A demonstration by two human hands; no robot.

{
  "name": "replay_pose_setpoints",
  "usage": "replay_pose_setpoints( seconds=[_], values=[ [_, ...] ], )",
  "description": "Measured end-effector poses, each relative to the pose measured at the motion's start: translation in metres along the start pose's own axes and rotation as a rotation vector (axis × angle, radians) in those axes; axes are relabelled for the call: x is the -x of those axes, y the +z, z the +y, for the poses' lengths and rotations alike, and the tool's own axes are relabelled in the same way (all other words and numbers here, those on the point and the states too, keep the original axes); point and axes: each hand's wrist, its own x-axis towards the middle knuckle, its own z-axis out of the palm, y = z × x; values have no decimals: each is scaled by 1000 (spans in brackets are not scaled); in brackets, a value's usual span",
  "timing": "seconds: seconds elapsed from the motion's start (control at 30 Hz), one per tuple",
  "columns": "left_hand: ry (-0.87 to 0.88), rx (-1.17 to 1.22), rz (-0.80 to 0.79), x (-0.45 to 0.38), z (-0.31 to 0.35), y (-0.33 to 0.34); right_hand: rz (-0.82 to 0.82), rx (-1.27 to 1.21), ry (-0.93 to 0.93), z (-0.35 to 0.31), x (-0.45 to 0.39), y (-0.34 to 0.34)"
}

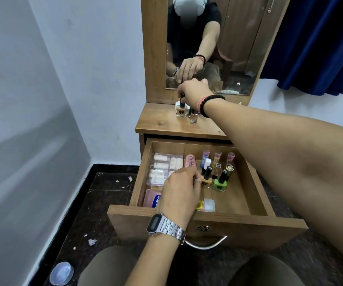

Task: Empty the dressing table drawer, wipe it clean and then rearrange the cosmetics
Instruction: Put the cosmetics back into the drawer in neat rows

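The wooden drawer (249, 176) is pulled open below the dressing table top (166, 125). My right hand (195, 92) reaches across and pinches the black cap of a beige nail polish bottle (182, 110) standing on the top, beside a small clear bottle (193, 117). My left hand (179, 189), with a steel watch on the wrist, hovers inside the drawer with curled fingers near a yellow nail polish (206, 180); what it holds, if anything, is hidden. A green nail polish (220, 183), several small roll-on bottles (218, 159), a pink tube (191, 161) and a clear box of small tubes (162, 168) lie in the drawer.
A pink Vaseline pack (152, 199) and a small yellow-and-white bottle (206, 205) lie at the drawer's front. A mirror (238, 48) rises behind the table top. A round clear lid (61, 273) lies on the dark floor at lower left. Blue curtain (321, 42) hangs right.
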Motion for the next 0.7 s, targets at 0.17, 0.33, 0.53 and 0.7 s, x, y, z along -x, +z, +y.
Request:
replay_pose_setpoints(
  seconds=[0.17, 0.33, 0.53, 0.7],
  values=[
    [-3, 11, 9, 0, -1, -1, 81, -180, -57, 1, 21, -17],
    [-37, 28, 14, -1, 1, -2, 171, -348, -77, 16, 80, -58],
    [-56, 35, -45, 1, 7, -2, 19, -338, 5, 60, 186, -70],
    [-50, -42, -2, 1, 3, -2, -101, -320, 94, 75, 225, -35]
  ],
)
